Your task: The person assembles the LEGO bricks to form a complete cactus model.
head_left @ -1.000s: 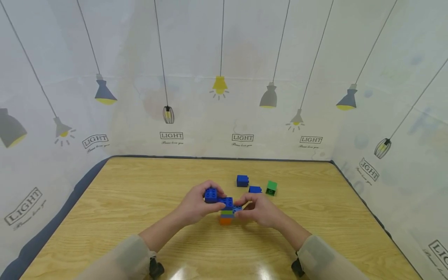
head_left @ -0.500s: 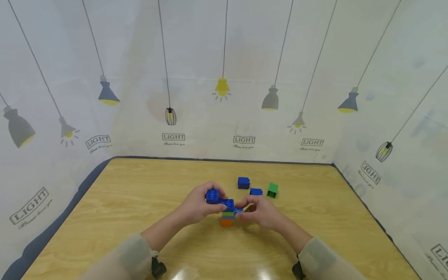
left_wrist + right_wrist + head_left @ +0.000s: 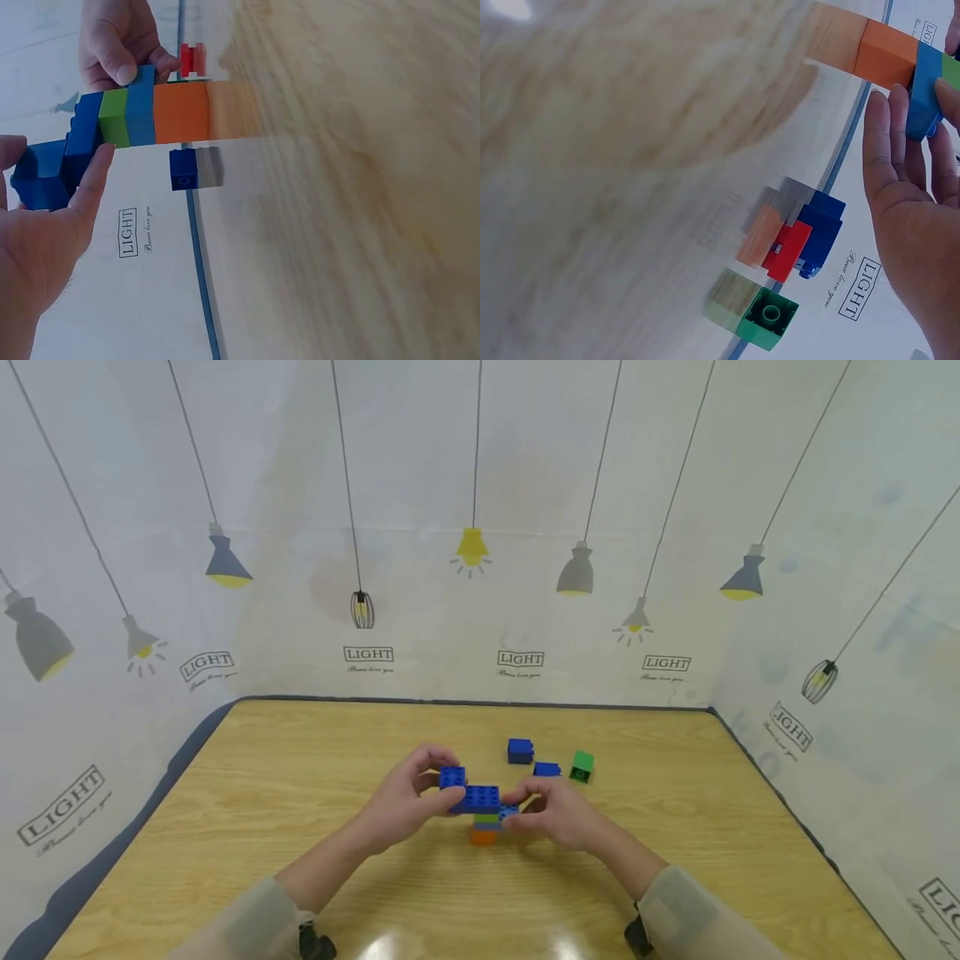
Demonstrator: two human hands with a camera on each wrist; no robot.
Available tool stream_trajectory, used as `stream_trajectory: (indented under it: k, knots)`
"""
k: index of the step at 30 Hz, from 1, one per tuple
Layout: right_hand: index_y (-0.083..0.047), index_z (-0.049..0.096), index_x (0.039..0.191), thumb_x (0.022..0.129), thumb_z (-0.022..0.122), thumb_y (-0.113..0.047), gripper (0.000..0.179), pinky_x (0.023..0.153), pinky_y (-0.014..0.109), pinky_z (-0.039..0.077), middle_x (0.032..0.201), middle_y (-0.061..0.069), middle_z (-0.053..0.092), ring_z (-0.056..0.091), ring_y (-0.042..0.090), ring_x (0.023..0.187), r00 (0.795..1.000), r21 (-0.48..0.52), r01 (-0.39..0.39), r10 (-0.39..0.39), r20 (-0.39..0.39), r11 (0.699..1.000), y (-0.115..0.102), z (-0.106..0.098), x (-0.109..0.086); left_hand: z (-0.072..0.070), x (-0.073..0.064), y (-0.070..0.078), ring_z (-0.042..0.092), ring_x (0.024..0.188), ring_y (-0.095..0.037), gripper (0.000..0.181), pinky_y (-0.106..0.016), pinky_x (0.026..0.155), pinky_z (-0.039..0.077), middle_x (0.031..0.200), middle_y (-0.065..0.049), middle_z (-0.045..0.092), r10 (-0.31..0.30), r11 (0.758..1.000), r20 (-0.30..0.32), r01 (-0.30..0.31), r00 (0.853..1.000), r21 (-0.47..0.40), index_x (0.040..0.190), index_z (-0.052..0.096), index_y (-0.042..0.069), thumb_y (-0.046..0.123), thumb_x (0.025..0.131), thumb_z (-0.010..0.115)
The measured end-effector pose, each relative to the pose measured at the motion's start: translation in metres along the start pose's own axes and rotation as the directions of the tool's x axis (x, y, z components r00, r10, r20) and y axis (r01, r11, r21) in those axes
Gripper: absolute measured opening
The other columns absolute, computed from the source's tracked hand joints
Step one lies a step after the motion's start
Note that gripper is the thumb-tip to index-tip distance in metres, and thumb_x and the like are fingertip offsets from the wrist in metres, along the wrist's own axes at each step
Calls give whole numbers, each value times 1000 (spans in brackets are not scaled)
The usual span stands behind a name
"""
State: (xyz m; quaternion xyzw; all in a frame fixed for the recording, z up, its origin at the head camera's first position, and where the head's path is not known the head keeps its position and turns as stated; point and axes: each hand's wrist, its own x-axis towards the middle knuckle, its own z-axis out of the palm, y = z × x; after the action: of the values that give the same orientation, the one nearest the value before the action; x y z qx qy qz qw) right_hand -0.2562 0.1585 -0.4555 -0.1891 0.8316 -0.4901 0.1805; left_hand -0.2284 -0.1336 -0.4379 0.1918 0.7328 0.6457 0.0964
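Note:
A stack of toy building bricks stands on the table. At its bottom is an orange brick point(image 3: 483, 837), with a lighter blue brick point(image 3: 140, 105) over it, sticking out to the right. Above come a light green brick point(image 3: 115, 118) and a long dark blue brick point(image 3: 482, 799) that juts left. A small dark blue brick point(image 3: 452, 776) sits on the long one's left end. My left hand point(image 3: 401, 799) holds this small brick, thumb in front and fingers behind. With thumb and fingers, my right hand point(image 3: 562, 814) pinches the protruding end of the lighter blue brick.
Behind the stack lie two dark blue bricks point(image 3: 520, 751) and a green brick point(image 3: 582, 766). A red brick point(image 3: 787, 251) shows beside a dark blue one in the right wrist view. Printed cloth walls point(image 3: 420, 610) enclose the table point(image 3: 300, 760).
My left hand has slid left along the top of the stack, uncovering more of the long dark blue brick. My right hand keeps its hold in nearly the same place.

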Motion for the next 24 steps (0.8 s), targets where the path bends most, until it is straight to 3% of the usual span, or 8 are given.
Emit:
stream_trajectory:
  k: [9, 24]
  knots:
    - [-11, 77, 118, 98, 85, -22, 24, 85, 35, 66, 123, 9, 73, 74, 22, 99, 1000, 7, -4, 4, 8, 1000, 1, 0, 1, 0, -4, -2, 68, 119, -28, 35, -58, 94, 67, 133, -14, 59, 36, 990, -10, -37, 999, -138, 135, 57, 3, 12, 106, 74]
    - [-11, 76, 120, 99, 85, -25, 27, 85, 37, 67, 120, 10, 72, 74, 21, 98, 1000, -12, 0, 0, 12, 1000, -1, 0, -2, 1, -3, -1, 70, 109, -24, 30, -46, 87, 70, 123, -13, 62, 10, 989, -50, -17, 999, -149, 131, 62, -1, 13, 107, 73]
